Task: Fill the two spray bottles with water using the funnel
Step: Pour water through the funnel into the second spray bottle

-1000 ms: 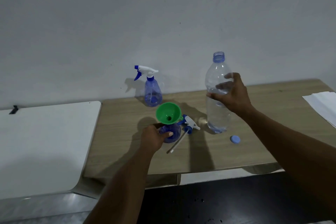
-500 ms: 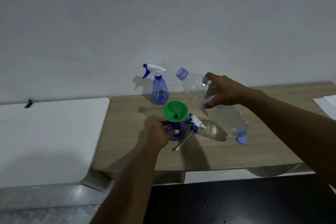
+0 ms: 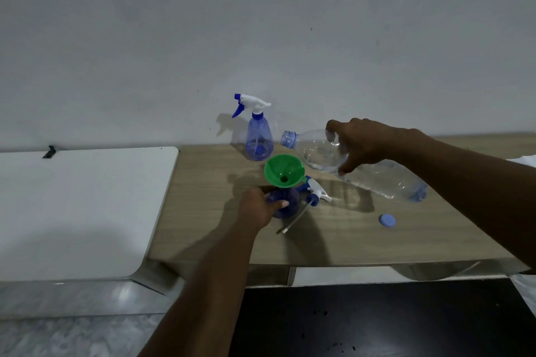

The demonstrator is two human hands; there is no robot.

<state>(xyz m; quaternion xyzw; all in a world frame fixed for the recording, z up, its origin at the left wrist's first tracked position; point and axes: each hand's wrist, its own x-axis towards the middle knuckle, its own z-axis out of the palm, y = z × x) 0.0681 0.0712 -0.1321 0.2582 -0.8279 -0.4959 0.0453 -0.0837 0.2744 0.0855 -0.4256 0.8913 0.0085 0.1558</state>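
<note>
Hands at work on the wooden worktop (image 3: pixel 333 243): left hand (image 3: pixel 258 207) grips a spray bottle (image 3: pixel 285 203) topped with a green funnel (image 3: pixel 284 169), right hand (image 3: pixel 362 143) tilts a water bottle (image 3: pixel 319 151) just beside it, apparently about to pour, needing careful aim.
</note>
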